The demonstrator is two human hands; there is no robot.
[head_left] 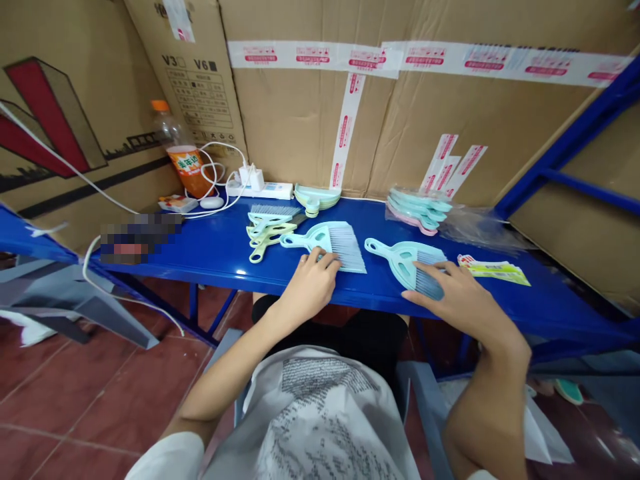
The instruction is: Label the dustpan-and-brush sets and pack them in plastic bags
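Observation:
A light-blue hand brush [347, 247] with pale bristles lies on the blue table in front of me. My left hand [311, 280] is at its near edge, with the fingers bent and closed on it; the thumb is partly hidden. To its right lies another light-blue brush and dustpan set [401, 260], its handle pointing left. My right hand [455, 293] reaches over the bristle end of this set, thumb and fingers apart, fingertips touching it. Left of both, light-blue and yellow-green brushes [267, 230] lie piled together.
Stacked dustpans [317, 198] stand at the back, with wrapped light-blue and pink ones [419, 210] further right. Green-and-white labels [493, 270] lie at the right. An orange drink bottle [187, 163], a power strip [265, 191] and white cables occupy the back left. Cardboard walls [305, 120] enclose the table.

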